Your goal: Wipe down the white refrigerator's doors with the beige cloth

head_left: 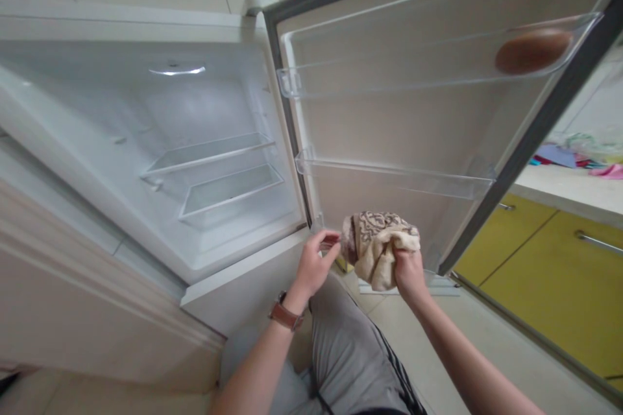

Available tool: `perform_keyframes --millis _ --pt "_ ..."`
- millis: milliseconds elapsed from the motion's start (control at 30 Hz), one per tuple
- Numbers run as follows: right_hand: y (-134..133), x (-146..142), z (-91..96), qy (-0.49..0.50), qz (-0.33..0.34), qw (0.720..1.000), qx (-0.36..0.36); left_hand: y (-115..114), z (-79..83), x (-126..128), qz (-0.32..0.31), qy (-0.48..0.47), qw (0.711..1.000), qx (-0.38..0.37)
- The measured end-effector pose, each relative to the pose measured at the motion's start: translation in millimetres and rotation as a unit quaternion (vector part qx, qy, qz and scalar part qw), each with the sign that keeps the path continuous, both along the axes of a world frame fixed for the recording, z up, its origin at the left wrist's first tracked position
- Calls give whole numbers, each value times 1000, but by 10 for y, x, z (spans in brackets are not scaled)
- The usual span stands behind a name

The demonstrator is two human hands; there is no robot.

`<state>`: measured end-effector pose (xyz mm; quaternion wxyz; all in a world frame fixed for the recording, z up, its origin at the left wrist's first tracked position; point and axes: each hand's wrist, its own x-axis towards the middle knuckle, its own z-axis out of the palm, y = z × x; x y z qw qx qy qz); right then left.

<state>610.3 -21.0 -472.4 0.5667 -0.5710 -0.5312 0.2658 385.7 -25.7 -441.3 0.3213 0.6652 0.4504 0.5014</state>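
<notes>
An open fridge (160, 142) stands before me, its door (389, 123) swung to the right. My right hand (407, 269) is closed round a beige patterned cloth (377, 243), held against the lowest clear door shelf (321, 233). My left hand (314, 262), with a brown watch strap at the wrist, pinches the left end of that lowest shelf. The fingers are curled on its rim. Two more clear door shelves sit higher, the middle shelf (394, 175) and the top shelf (428, 58).
A brown egg-shaped object (533, 50) lies in the top door shelf. Inside the fridge are two glass shelves (214, 152). Yellow cabinets (549, 272) under a counter with coloured items stand at right. My grey-trousered knee (345, 343) is below.
</notes>
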Motion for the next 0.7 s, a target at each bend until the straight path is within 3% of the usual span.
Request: perform_keyframes --millis 67,167,233,300,400,500,600,700 --pt "-66 -110 -82 83 21 996 -24 -186 235 113 3 13 999 39" --pt "-163 -243 -224 187 48 981 -8 -429 510 242 44 111 989 93" --pt "-238 -309 -288 223 59 973 7 -549 598 306 10 144 987 77" --pt "-316 -363 -334 240 81 967 15 -624 606 357 -38 142 988 41" --pt "-412 -434 -410 264 167 950 6 -655 542 399 -19 144 989 13" --pt "-479 -487 -465 336 280 898 -52 -627 500 371 -17 153 988 -9" --pt "-547 -496 -419 393 350 845 -92 -593 521 266 -44 149 988 -14" --pt "-590 -457 -323 391 384 834 -65 -573 550 108 -70 114 990 -39"
